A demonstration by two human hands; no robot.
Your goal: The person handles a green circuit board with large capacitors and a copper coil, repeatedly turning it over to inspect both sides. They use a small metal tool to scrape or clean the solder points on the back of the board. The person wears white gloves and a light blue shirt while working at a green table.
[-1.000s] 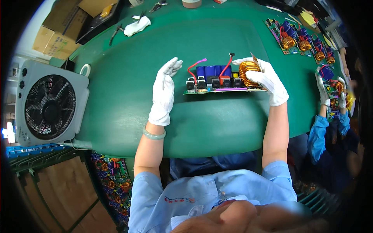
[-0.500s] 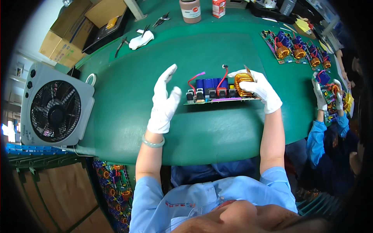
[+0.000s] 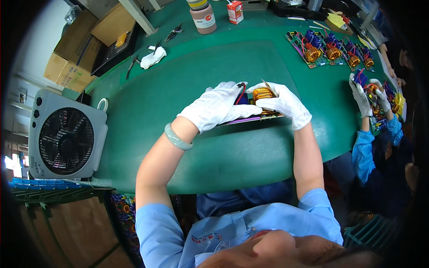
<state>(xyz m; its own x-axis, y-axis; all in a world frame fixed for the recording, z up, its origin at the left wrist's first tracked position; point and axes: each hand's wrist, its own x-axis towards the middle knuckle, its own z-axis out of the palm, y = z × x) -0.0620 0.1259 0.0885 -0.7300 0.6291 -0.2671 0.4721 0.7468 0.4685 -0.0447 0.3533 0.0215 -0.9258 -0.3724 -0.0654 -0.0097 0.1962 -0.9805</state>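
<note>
A circuit board stands before me on the green mat, mostly covered by my hands. My gloved left hand is closed around its left and middle part, thumb on the near side and fingers over the top, next to a red wire. At the board's right end, my gloved right hand grips a copper-wound ring coil with thumb and fingers on either side. A thin brown strip sticks up by the right fingers. Blue cylindrical parts show between the hands.
A grey box fan stands at the left. Pliers, a white cloth, a jar and a red-white carton lie farther back. Several boards sit at the right, near a co-worker's gloved hands.
My left hand has moved right, from open beside the board to closed over it, hiding its left part. My right hand stays on the coil. The view has shifted slightly.
</note>
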